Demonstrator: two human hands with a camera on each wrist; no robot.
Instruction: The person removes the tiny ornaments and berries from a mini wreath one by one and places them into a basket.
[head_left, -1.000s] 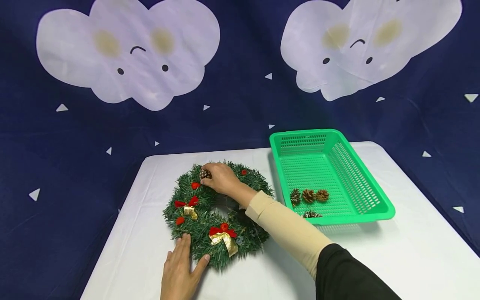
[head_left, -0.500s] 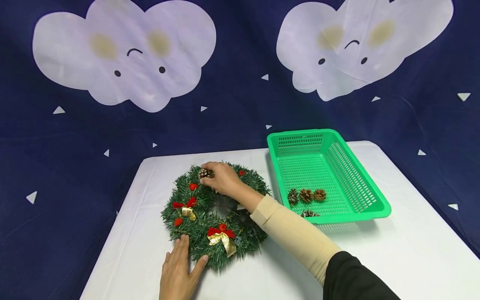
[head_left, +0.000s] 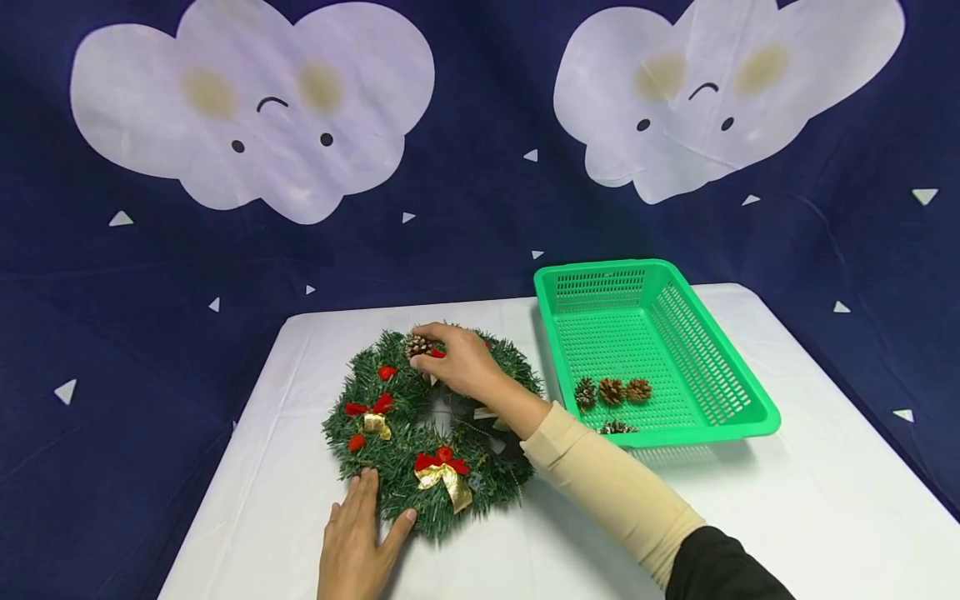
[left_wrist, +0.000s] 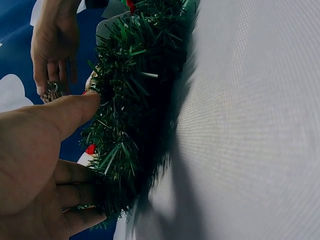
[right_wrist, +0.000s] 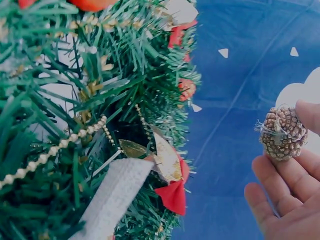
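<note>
A green tinsel wreath [head_left: 405, 490] with red-and-gold bows [head_left: 444, 473] and red berries lies on the white table. Over its far side, my right hand [head_left: 467, 364] pinches a brown pine cone [head_left: 417, 345] between thumb and fingers. In the right wrist view the pine cone [right_wrist: 283, 133] shows thin pale strands at one side and is held apart from the wreath's greenery [right_wrist: 150, 85]. My left hand [head_left: 356, 533] rests against the wreath's near left edge, fingers extended; its thumb [left_wrist: 82, 107] touches the needles in the left wrist view.
A green perforated basket [head_left: 742, 432] stands at the right, with several pine cones [head_left: 611, 391] in its near left corner. The white tablecloth [head_left: 570, 542] extends in front. Behind the table hangs a dark blue cloth [head_left: 480, 208] with cloud faces and small triangles.
My right hand has shifted slightly to the right with the pine cone, now closer to the middle of the wreath's far side. My left hand keeps its place at the edge.
</note>
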